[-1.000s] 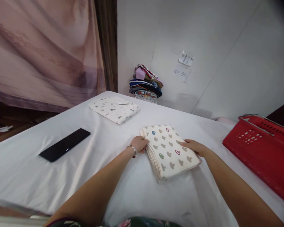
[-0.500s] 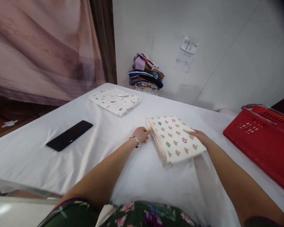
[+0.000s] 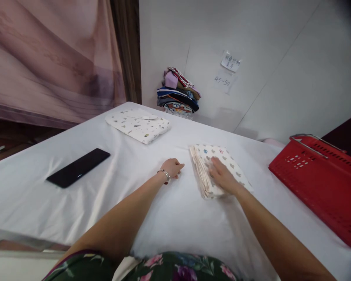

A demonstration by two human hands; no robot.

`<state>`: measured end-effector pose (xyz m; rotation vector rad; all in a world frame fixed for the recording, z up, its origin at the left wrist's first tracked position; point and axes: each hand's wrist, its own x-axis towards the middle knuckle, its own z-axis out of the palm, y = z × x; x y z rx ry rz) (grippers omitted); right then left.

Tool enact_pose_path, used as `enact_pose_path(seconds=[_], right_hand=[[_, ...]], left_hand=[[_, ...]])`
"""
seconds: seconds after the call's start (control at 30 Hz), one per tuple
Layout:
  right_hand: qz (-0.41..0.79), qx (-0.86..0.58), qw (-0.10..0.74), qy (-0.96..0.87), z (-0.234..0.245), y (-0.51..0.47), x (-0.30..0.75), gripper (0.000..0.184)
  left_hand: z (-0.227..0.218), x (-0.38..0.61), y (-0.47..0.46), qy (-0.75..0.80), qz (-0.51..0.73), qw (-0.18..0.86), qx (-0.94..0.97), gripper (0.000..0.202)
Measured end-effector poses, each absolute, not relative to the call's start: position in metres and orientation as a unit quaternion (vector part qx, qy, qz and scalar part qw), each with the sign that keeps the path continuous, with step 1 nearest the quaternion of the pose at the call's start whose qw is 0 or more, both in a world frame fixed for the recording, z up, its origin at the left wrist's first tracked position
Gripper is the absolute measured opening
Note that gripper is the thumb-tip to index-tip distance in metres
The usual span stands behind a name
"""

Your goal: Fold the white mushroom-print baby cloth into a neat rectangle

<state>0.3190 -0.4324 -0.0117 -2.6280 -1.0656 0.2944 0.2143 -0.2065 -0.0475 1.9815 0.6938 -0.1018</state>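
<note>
A folded cream cloth with grey mushroom-like prints and a few coloured ones lies on the white-covered table. Its layered folds face left. My right hand rests on top of the cloth, palm down, fingers stretched out and slightly blurred. Just left of those folds, apart from them, is my left hand. Its fingers are loosely curled in, with no object visible in them, and a bracelet circles the wrist.
Another folded white printed cloth lies toward the far left. A black phone-like slab is at left, and a red basket at right. Folded fabrics are piled by the wall, below paper signs.
My left hand has let go of the cloth's left edge. My right hand has moved from its right edge onto its top. The cloth has shifted slightly right.
</note>
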Motion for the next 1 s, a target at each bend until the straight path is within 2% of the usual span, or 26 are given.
enact_pose_path(seconds=[0.1, 0.2, 0.33, 0.4, 0.47, 0.6, 0.77, 0.83, 1.0], right_hand=[[0.097, -0.882, 0.100, -0.450, -0.029, -0.420, 0.307, 0.064], [0.093, -0.877, 0.114, -0.458, -0.038, -0.422, 0.315, 0.063], [0.111, -0.871, 0.253, -0.406, -0.034, -0.437, 0.329, 0.054], [0.071, -0.862, 0.336, -0.372, -0.031, -0.449, 0.328, 0.051], [0.007, -0.845, 0.379, -0.377, -0.028, -0.463, 0.319, 0.047], [-0.073, -0.800, 0.351, -0.482, -0.023, -0.480, 0.287, 0.034], [-0.093, -0.791, 0.267, -0.543, -0.029, -0.481, 0.271, 0.033], [-0.087, -0.800, 0.286, -0.520, -0.035, -0.479, 0.273, 0.030], [-0.024, -0.804, 0.420, -0.420, -0.042, -0.477, 0.279, 0.022]], left_hand=[[-0.048, 0.215, -0.207, 0.284, -0.040, 0.495, 0.820, 0.028], [-0.048, 0.216, -0.212, 0.271, -0.040, 0.495, 0.824, 0.028], [-0.048, 0.215, -0.233, 0.222, -0.060, 0.534, 0.814, 0.026], [-0.048, 0.213, -0.246, 0.191, -0.079, 0.555, 0.806, 0.025], [-0.047, 0.211, -0.258, 0.167, -0.102, 0.584, 0.788, 0.022], [-0.044, 0.208, -0.275, 0.159, -0.146, 0.643, 0.735, 0.018], [-0.043, 0.207, -0.283, 0.164, -0.159, 0.676, 0.701, 0.013], [-0.044, 0.208, -0.284, 0.164, -0.157, 0.683, 0.694, 0.011], [-0.047, 0.209, -0.285, 0.174, -0.140, 0.693, 0.685, 0.009]])
